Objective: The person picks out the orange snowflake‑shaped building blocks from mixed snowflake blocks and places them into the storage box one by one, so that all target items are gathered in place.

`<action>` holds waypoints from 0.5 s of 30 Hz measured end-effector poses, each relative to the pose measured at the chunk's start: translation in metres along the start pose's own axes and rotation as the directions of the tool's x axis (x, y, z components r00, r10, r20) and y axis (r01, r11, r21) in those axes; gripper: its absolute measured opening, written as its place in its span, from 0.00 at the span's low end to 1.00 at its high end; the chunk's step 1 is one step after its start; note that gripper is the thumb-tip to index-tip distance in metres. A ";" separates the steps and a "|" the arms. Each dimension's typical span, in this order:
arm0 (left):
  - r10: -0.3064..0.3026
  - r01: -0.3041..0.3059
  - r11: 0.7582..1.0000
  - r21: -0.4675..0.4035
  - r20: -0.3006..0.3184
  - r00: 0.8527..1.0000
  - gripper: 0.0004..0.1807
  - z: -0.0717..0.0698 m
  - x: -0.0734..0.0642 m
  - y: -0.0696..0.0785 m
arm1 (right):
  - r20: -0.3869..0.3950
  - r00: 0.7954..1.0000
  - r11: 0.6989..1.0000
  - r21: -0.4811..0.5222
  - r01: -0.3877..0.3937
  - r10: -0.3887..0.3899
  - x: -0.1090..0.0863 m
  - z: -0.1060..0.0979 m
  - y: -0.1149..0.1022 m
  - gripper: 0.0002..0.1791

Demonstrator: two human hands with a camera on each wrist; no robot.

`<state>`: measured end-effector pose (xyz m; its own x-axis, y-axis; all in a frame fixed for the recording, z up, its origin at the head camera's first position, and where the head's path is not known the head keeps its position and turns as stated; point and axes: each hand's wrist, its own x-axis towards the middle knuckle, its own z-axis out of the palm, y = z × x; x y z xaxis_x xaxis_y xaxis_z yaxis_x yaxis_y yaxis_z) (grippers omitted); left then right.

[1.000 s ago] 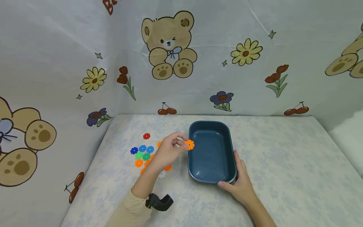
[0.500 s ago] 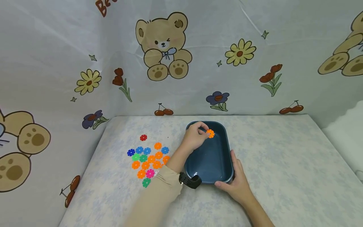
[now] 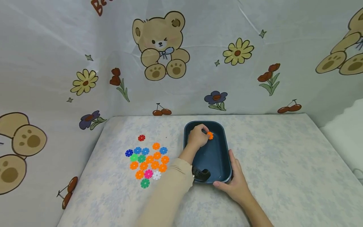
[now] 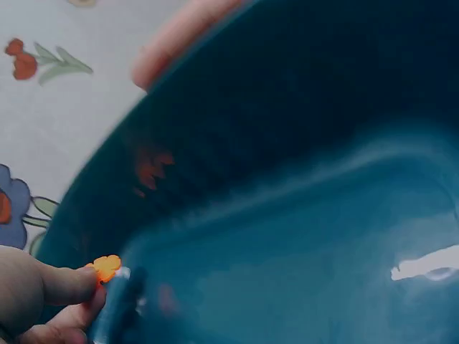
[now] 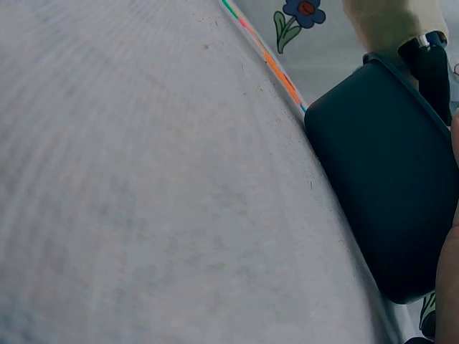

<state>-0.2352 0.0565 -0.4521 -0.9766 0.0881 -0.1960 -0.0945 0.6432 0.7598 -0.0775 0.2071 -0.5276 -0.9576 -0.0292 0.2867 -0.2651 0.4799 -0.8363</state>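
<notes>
An orange notched plastic disc (image 3: pixel 210 135) is pinched between the thumb and fingers of my left hand (image 3: pixel 198 137), which reaches down inside the far half of a dark blue rectangular bin (image 3: pixel 214 157). In the left wrist view the disc (image 4: pixel 107 267) shows at the fingertips, against the bin's inner wall. My right hand (image 3: pixel 237 186) grips the bin's near right corner, thumb on the near rim and fingers along the outer right wall. In the right wrist view the bin's outside (image 5: pixel 380 179) shows, with part of that hand (image 5: pixel 450 265) at the edge.
Left of the bin, several notched discs lie flat in a loose cluster: orange (image 3: pixel 155 164), blue (image 3: pixel 137 150), green (image 3: pixel 145 183), pink (image 3: pixel 148 173) and white (image 3: pixel 157 175). A red disc (image 3: pixel 141 137) lies apart behind them. A printed bear cloth (image 3: pixel 164 91) hangs behind the table.
My left hand has carried the orange disc rightward from the bin's left rim, over the bin and then lower inside it. My right hand stays on the bin's corner. The view has shifted slightly.
</notes>
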 end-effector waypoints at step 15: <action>0.098 -0.061 0.961 0.270 -0.124 0.988 0.06 0.023 0.011 -0.010 | 0.002 1.000 0.999 -0.012 -0.031 0.031 -0.001 0.000 0.000 0.73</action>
<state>-0.2410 0.0682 -0.4764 -0.9975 0.0556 -0.0427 0.0210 0.8180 0.5749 -0.0768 0.2071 -0.5274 -0.9655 -0.0156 0.2598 -0.2338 0.4907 -0.8394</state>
